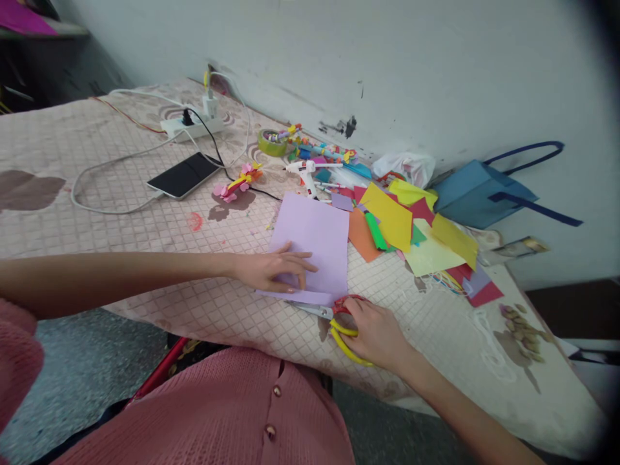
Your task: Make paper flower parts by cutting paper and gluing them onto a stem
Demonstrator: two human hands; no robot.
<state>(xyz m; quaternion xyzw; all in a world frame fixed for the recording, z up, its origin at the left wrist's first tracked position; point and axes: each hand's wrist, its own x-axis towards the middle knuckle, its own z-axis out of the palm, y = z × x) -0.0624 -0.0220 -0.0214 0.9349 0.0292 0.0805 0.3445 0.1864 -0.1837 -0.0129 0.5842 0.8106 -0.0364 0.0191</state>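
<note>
A sheet of light purple paper (314, 226) lies on the patterned tablecloth in front of me, with a narrow strip along its near edge partly separated or folded. My left hand (276, 268) rests on the lower left part of the sheet, fingers spread. At the sheet's near right corner, my right hand (375, 329) grips a pair of scissors (346, 326) with red and yellow handles. Their blades point left, along the near edge of the paper; whether they are closed on it I cannot tell.
Colored paper pieces (387, 216) and a blue bag (484, 194) are at the right. A white glue gun (305, 171), green tape roll (272, 143) and paper flowers (238, 182) lie behind the sheet. A phone (184, 175) and power strip (191, 124) with cables sit left.
</note>
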